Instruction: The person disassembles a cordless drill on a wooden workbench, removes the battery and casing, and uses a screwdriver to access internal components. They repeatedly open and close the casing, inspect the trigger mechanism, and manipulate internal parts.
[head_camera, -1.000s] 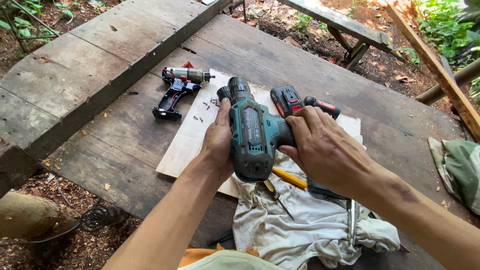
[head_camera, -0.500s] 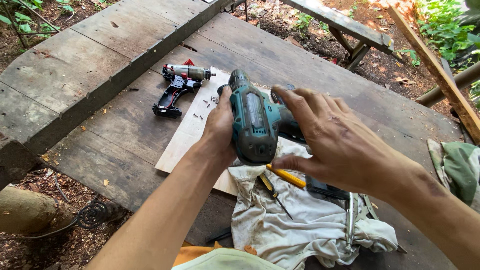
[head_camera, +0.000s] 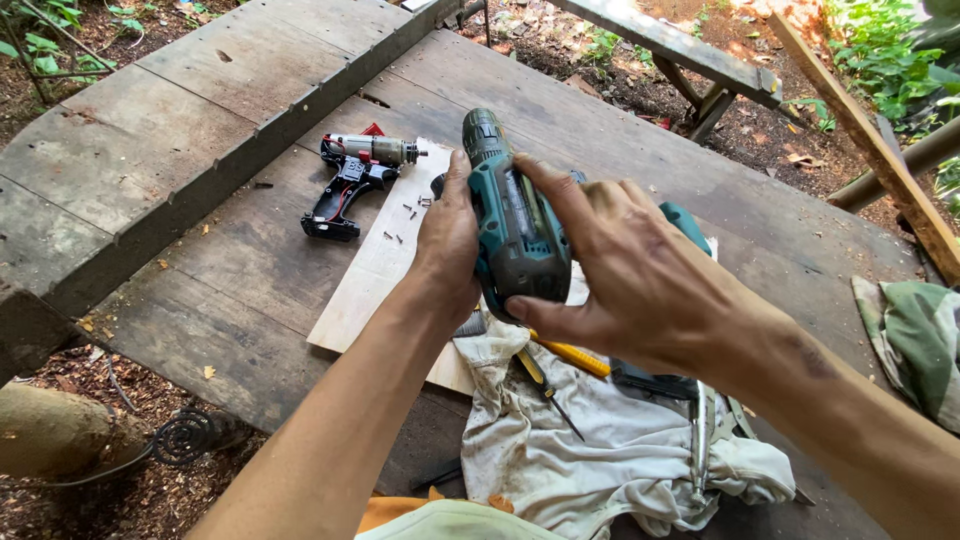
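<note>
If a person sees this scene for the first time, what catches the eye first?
First, the teal drill at the centre, held between the left hand and right hand. Next, the opened drill with bare motor, lying left on the wooden platform, and the dirty white cloth below.

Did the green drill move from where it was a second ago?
Yes. The green drill has been lifted and tipped more upright between both hands, while the opened black drill on the wooden table stays put.

Single head-worn view, looking steeply down and forward, close over both hands above the plank surface (head_camera: 250, 290).
</note>
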